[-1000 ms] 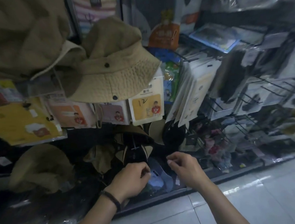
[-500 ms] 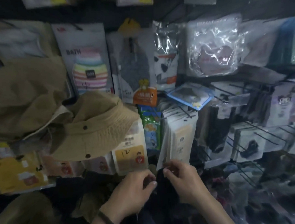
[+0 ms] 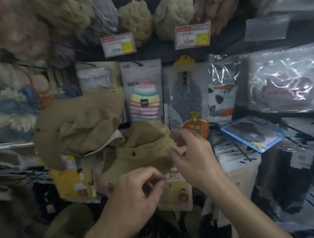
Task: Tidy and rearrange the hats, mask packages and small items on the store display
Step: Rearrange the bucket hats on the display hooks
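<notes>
A tan bucket hat [image 3: 141,155] with dark snaps hangs at the middle of the display, over mask packages [image 3: 175,191]. My right hand [image 3: 192,157] is at the hat's right edge and pinches the fabric between thumb and forefinger. My left hand [image 3: 138,193] hovers just below the brim with its fingers curled and thumb against fingertip, and I see nothing in it. A second, crumpled tan hat [image 3: 81,125] hangs to the upper left, overlapping the first. A yellow mask package [image 3: 72,185] hangs below it.
Striped bath-sponge package [image 3: 142,94] and other bagged items hang behind the hats. A blue-framed package [image 3: 252,134] sticks out on a hook at right. Bath poufs [image 3: 135,20] and price tags [image 3: 193,36] hang above; another person's hand [image 3: 219,10] touches the right tag.
My view has tilted up from the low shelf to the hanging goods. Both hands have risen from the dark items below to the tan bucket hat, and my right hand has taken its edge.
</notes>
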Motion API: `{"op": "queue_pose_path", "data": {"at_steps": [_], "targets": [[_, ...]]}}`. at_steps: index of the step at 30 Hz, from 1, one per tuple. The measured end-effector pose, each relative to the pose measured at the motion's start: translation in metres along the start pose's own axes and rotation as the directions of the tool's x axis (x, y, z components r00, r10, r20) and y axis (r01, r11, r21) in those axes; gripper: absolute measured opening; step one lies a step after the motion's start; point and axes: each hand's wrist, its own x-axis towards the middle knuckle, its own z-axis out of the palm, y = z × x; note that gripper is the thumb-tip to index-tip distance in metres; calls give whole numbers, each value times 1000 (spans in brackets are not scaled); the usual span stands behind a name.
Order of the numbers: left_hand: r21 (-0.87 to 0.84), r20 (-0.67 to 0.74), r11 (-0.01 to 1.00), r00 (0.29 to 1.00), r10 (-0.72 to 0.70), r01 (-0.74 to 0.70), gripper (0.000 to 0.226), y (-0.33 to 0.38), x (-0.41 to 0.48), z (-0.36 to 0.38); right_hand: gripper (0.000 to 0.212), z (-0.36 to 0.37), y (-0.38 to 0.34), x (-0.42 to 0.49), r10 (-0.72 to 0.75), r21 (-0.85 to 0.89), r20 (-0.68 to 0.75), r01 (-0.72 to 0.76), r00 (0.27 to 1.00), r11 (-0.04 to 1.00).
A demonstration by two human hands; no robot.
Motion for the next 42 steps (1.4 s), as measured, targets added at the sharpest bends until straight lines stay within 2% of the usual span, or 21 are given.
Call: {"op": "queue_pose_path", "data": {"at_steps": [4,7,9,11,14,16,21,29,36,42], "targets": [[116,-123,993,992,6,9,9,-27,9,-40,65,15,-26,44,-49,-119,108,62,993,991],[156,-177,987,984,-6,34,8,-53,12,-63,91,33,-33,70,47,-223,263,14,964,975],[244,-202,968,979,-3,53,16,-72,14,-74,95,46,-29,83,96,-263,305,-14,947,965],[346,-230,934,973,-10,92,30,-88,16,-84,87,56,-23,89,112,-303,304,-16,946,953],[434,-212,892,977,-35,126,44,-110,24,-99,51,67,-18,95,85,-370,220,3,972,929],[440,-160,883,982,-101,163,51,-123,30,-106,25,67,-19,98,52,-350,136,-1,989,937],[466,-74,870,987,-146,163,53,-144,38,-109,28,47,-34,98,-6,-249,-70,-12,998,969],[516,-79,842,987,-138,159,58,-162,49,-102,18,-4,-52,105,-69,-181,-218,30,974,983],[507,-109,854,991,-74,119,53,-160,42,-97,19,-34,-58,78,16,26,-437,-5,899,1000],[351,-226,936,972,61,23,37,-148,32,-95,27,-30,-57,71,98,203,-606,34,790,979]]}}
